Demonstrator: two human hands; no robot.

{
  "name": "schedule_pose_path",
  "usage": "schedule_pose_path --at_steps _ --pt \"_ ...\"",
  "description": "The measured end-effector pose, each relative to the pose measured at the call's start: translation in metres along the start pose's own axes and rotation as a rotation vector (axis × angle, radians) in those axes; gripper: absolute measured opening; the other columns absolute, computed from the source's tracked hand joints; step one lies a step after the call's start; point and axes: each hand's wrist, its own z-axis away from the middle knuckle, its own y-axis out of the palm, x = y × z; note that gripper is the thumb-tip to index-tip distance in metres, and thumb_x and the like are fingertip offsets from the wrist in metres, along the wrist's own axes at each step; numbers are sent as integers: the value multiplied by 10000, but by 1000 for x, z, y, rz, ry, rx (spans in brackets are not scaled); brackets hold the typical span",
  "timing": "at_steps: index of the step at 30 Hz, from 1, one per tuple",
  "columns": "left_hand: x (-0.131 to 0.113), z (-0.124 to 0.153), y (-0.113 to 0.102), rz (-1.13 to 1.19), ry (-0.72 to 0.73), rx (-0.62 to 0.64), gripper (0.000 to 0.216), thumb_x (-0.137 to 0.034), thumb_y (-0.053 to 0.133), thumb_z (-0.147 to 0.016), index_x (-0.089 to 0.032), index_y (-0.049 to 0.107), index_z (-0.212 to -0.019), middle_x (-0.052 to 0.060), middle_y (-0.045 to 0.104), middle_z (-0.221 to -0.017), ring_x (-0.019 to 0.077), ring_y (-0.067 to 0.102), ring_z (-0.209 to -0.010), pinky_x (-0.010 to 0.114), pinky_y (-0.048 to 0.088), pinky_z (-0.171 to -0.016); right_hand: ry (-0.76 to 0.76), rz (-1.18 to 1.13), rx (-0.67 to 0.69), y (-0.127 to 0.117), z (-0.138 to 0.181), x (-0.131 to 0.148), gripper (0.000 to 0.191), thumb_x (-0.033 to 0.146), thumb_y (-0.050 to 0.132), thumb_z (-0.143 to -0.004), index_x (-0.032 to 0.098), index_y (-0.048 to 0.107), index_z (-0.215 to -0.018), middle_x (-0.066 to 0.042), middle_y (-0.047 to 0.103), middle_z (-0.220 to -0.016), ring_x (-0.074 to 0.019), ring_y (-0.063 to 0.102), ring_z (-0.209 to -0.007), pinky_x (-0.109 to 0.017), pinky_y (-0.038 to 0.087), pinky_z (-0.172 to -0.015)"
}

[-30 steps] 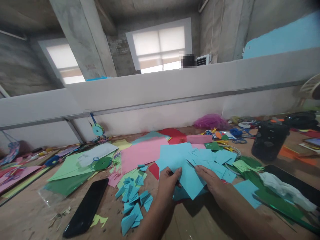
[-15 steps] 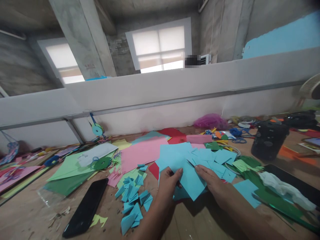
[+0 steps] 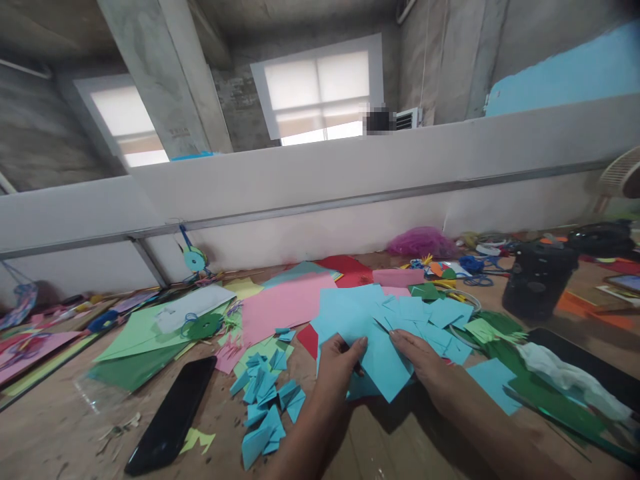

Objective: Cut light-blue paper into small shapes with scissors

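Observation:
A light blue paper square [image 3: 383, 363] is held low in the middle of the table between both my hands. My left hand [image 3: 340, 367] pinches its left edge, thumb on top. From the right, my right hand [image 3: 423, 363] grips the same square, its fingers curled over the paper. Behind the square lies a spread of several more light blue squares [image 3: 410, 317]. To the left of my left hand sits a pile of small folded blue pieces [image 3: 267, 403].
A black phone [image 3: 173, 413] lies at the front left. Green [image 3: 145, 337], pink [image 3: 283, 303] and red [image 3: 345, 267] paper sheets cover the table's middle. A black cylinder [image 3: 537, 280] stands at the right, a dark tablet [image 3: 585, 360] near it. A white partition [image 3: 320, 193] runs behind.
Almost nothing differs. Both hands keep hold of the blue square, and my left thumb has shifted very slightly on the paper.

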Motion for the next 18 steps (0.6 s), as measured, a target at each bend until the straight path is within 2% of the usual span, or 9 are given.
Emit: schedule_pose_path --at_steps 6,13,18 --pt "1 0 0 15 -4 7 506 -558 811 -509 -115 655 -697 -8 554 -557 93 457 -433 238 385 -423 -16 -4 6 1 -6 -9 422 616 522 -681 226 666 -752 -75 734 -901 -299 625 -928 -349 526 -770" --pt "-2 2 0 -11 -18 11 480 -550 812 -510 -131 644 -670 -16 539 -525 93 458 -420 237 369 -437 -55 -87 17 5 -16 -24 444 624 524 -688 213 668 -775 -66 728 -845 -288 641 -857 -351 529 -737" --pt "-5 1 0 -35 -19 18 480 -562 812 -492 -139 616 -605 -17 518 -500 96 451 -422 238 354 -436 -19 -69 -27 5 -18 -26 442 608 552 -657 213 695 -793 -83 737 -934 -322 629 -955 -376 529 -794"
